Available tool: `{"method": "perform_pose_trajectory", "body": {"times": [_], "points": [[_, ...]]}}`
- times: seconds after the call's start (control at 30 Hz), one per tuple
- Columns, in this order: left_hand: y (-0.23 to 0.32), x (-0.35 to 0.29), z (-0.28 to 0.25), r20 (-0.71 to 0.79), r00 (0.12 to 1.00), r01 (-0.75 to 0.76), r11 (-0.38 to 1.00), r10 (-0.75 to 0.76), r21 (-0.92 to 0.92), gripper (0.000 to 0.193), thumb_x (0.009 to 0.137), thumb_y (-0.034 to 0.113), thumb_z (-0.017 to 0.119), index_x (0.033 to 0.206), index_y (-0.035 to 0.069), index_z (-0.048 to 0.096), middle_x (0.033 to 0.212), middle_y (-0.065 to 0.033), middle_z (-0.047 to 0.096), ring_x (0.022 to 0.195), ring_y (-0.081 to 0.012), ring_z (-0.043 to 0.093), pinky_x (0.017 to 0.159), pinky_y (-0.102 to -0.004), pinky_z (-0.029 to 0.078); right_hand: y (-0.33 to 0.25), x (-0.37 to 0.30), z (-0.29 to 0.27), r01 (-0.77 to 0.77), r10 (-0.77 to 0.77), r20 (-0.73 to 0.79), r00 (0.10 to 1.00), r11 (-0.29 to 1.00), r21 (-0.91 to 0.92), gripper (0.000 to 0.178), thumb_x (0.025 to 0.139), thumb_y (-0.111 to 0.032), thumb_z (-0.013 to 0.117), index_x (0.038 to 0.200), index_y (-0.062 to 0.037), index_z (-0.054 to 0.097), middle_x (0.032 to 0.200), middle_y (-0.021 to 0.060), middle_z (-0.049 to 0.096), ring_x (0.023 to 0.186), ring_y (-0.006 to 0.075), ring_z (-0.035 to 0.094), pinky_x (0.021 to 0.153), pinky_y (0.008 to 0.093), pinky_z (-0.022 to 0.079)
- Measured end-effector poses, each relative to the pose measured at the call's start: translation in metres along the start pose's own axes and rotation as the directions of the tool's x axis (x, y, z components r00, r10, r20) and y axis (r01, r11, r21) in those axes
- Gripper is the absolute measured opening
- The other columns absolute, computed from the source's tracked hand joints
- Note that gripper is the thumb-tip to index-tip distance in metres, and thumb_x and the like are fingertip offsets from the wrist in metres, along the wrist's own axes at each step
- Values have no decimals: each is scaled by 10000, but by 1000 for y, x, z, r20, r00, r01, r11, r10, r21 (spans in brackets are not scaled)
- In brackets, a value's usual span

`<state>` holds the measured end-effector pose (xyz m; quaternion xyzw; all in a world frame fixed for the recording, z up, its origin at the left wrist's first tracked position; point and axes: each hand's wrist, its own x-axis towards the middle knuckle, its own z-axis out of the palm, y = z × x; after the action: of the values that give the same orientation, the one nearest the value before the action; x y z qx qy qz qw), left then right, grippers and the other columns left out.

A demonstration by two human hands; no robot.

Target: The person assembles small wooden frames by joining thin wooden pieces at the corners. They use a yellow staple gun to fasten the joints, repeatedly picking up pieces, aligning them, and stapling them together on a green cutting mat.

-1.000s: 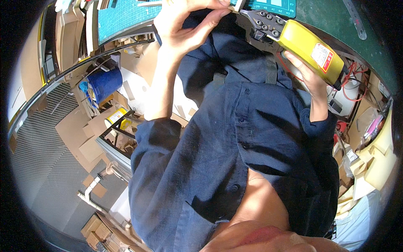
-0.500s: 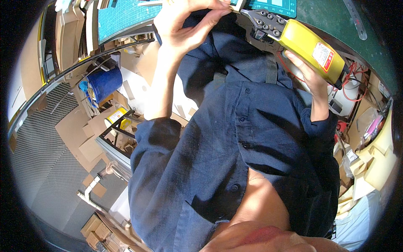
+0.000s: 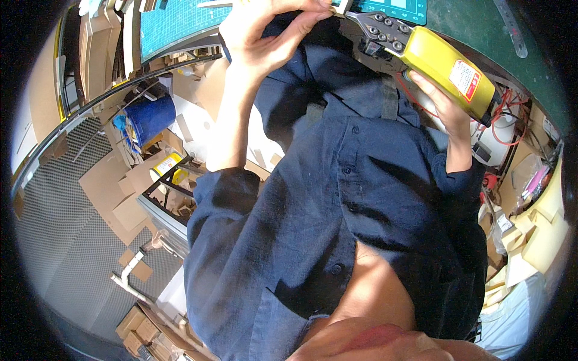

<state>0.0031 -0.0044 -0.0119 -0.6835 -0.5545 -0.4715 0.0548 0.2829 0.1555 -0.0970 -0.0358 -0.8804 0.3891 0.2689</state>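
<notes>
At the top of the head view, my left hand [image 3: 259, 36] is closed in a pinch. Thumb and forefinger meet on something tiny, largely hidden by the fingertips. Just beyond them sits a small pale piece [image 3: 342, 6], cut off by the upper edge. A plier-like tool [image 3: 445, 66], probably a crimper, has yellow grips, a label and a dark metal head with several bolts. Its narrow tip points left, close to the pinched fingertips. From below, my right hand [image 3: 442, 102] wraps round the grips; part of its fingers are behind them.
A teal cutting mat [image 3: 174, 30] lies on the dark green table [image 3: 475, 30], with a clear ruler [image 3: 512, 30] at the right. Cardboard sheets [image 3: 99, 54] stand at the left. Lower down are a blue bucket [image 3: 150, 123], red cables [image 3: 509, 114] and pale foam scraps [image 3: 530, 240].
The tool has shifted very slightly at its yellow grips. Both hands keep practically the same place and hold.
</notes>
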Motion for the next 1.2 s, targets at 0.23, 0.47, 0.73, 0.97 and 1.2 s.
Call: {"method": "perform_pose_trajectory", "body": {"times": [0.23,0.47,0.73,0.97,1.2], "points": [[11,9,0,21,1000,10,996,-12,85,265,765,-32,845,1012,9,758,884,-86,777,773,-190,734,689,-296,546,4,-16,0,-269,275,15,961,922,278,347,936,-171,744,1274,-98,714,1271,80,708,1178,213,658,1045,355,483],[12,19,7,-41,999,-6,995,10,99,194,770,38,860,941,56,770,816,-61,760,706,-196,727,643,-302,516,2,-86,-78,-603,639,-321,699,768,216,442,855,-190,849,1234,-22,699,1151,93,733,1043,202,681,944,365,529],[24,16,-5,37,999,26,983,-33,184,304,778,116,868,1053,115,739,881,-19,752,792,-204,707,733,-336,471,-88,-69,-248,-321,129,-299,945,525,-788,261,976,-22,649,1221,27,721,1174,110,755,1041,225,731,932,341,561],[29,24,-4,105,982,128,958,-160,258,178,824,204,843,953,137,739,798,-12,644,807,-220,617,809,-353,427,-38,-58,-301,-471,154,-448,881,195,-860,356,876,-66,767,1225,-64,702,1139,127,753,1035,276,731,891,369,555],[20,20,3,120,987,59,940,-105,337,162,846,328,814,942,206,769,853,65,719,867,-157,673,827,-325,468,24,-21,-279,-443,268,-366,892,344,-828,459,902,-12,666,1344,-133,633,1282,104,679,1172,325,655,972,365,510]]}}
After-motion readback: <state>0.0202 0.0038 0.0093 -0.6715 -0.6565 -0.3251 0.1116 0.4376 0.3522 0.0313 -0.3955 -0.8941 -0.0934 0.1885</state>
